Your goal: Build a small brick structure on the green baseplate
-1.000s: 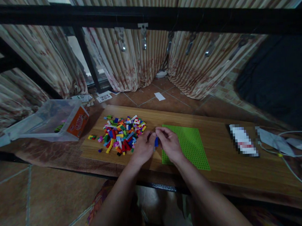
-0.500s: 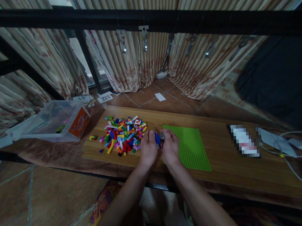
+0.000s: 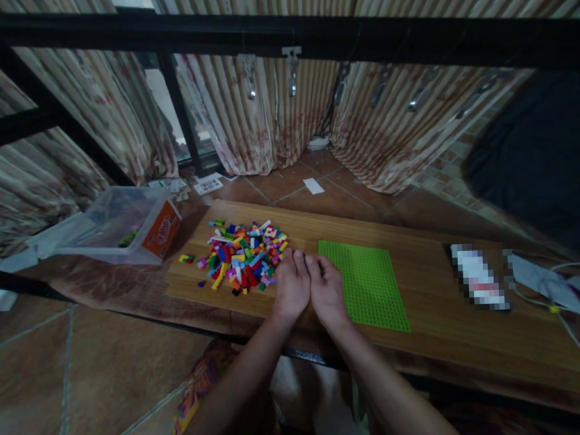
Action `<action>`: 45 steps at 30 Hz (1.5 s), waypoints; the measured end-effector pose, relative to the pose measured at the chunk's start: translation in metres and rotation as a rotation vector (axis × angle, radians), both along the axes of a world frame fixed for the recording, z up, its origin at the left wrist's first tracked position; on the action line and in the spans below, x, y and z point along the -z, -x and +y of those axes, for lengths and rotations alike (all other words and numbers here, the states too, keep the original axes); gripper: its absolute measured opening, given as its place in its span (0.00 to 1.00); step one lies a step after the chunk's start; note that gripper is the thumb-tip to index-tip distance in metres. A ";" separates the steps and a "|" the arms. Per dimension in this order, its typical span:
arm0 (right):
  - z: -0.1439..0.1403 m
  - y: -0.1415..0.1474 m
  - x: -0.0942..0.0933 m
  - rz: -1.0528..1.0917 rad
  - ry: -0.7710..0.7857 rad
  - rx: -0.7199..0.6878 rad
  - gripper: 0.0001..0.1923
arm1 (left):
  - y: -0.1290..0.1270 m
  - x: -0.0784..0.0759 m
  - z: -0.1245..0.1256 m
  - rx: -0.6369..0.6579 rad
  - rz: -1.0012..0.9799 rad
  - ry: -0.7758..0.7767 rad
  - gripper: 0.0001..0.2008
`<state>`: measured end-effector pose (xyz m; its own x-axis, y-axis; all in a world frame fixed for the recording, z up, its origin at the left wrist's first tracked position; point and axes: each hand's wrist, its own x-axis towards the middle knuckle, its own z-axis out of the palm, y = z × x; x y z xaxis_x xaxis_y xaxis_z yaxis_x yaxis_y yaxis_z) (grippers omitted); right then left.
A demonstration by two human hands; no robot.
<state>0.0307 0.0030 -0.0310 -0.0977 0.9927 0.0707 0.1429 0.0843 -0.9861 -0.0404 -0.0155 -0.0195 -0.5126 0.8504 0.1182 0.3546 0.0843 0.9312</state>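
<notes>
My left hand [image 3: 292,286] and my right hand [image 3: 326,288] are pressed side by side, backs up, fingers curled down onto the wooden board [image 3: 427,282]. They sit between the pile of small coloured bricks [image 3: 243,255] and the left edge of the green studded baseplate [image 3: 365,285]. The blue brick and the small grey piece seen in them a moment ago are hidden under the fingers. My right hand's fingertips touch the baseplate's near left corner.
A clear plastic tub [image 3: 122,225] with an orange label lies on its side at the left. A few stray bricks [image 3: 186,258] lie beside the pile. A blurred-out packet [image 3: 480,285] and white cables [image 3: 557,289] are at the right. A black bar [image 3: 282,38] crosses overhead.
My hands have closed together and turned palms down on the board, covering the blue brick and grey piece that showed between the fingers before. The view shifted slightly right.
</notes>
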 end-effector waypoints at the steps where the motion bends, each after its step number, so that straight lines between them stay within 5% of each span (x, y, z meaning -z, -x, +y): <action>1: -0.001 0.000 0.001 0.009 0.001 0.003 0.19 | 0.000 0.000 0.000 0.008 0.002 -0.005 0.13; 8: -0.006 0.008 -0.001 0.156 0.055 0.087 0.20 | 0.003 0.000 0.001 -0.088 0.082 0.032 0.15; 12: -0.007 0.015 -0.007 0.451 0.305 0.125 0.22 | 0.016 0.002 0.004 -0.106 0.079 0.062 0.18; 19: 0.005 0.012 -0.001 0.632 0.403 0.066 0.22 | 0.051 -0.004 0.001 -0.096 0.457 0.329 0.11; 22: 0.006 0.011 0.003 0.623 0.402 0.045 0.21 | 0.054 -0.007 -0.001 -0.113 0.538 0.390 0.13; 25: 0.006 0.011 0.003 0.614 0.413 0.041 0.21 | 0.048 -0.010 -0.003 -0.133 0.515 0.276 0.15; 32: 0.010 0.002 0.000 0.589 0.378 0.052 0.19 | 0.023 -0.010 -0.002 0.286 0.112 0.139 0.14; 41: 0.012 -0.010 0.003 0.501 0.310 0.030 0.19 | 0.014 0.001 -0.002 0.272 -0.151 0.023 0.19; 45: 0.014 -0.012 0.012 0.099 0.174 -0.035 0.16 | 0.027 -0.005 -0.007 0.097 0.051 0.128 0.11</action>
<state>0.0431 0.0172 -0.0425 -0.1339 0.9868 -0.0911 0.0447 -0.0858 -0.9953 -0.0673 -0.0225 -0.0145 -0.4233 0.9055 0.0297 0.4138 0.1641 0.8955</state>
